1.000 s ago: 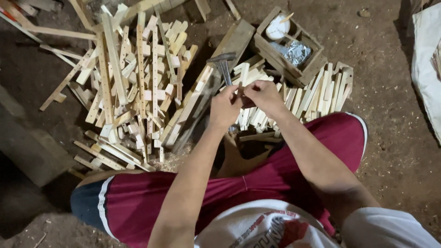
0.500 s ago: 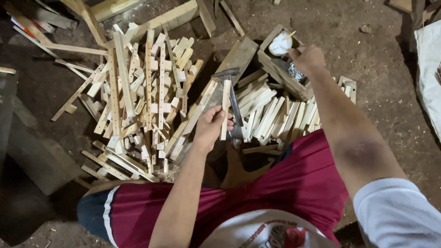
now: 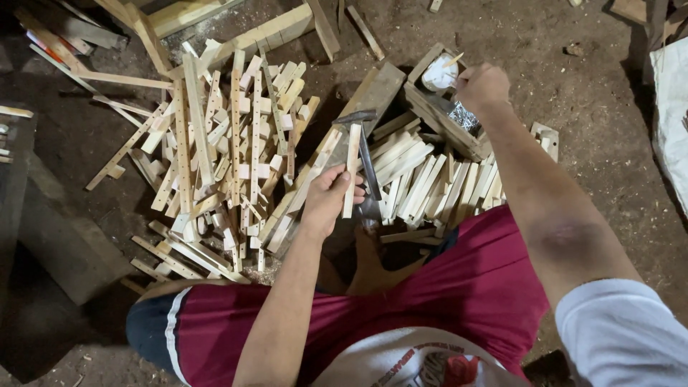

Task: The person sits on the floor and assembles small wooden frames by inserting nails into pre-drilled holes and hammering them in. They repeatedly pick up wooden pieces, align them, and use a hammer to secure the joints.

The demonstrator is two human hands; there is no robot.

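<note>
A slat (image 3: pixel 352 170) and a hammer (image 3: pixel 365 154) are clasped together in the closed left hand (image 3: pixel 328 197), above the slat pile (image 3: pixel 423 179). The right hand (image 3: pixel 481 87) is curled shut over the nail box (image 3: pixel 444 107); any contents cannot be told. The crowded left grip could let the hammer slide onto the legs.

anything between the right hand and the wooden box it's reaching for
Nothing visible does. The right hand is already at the small wooden box, over its open top beside the shiny contents. The left hand holds a wood strip near the hammer, off to the side.
</note>
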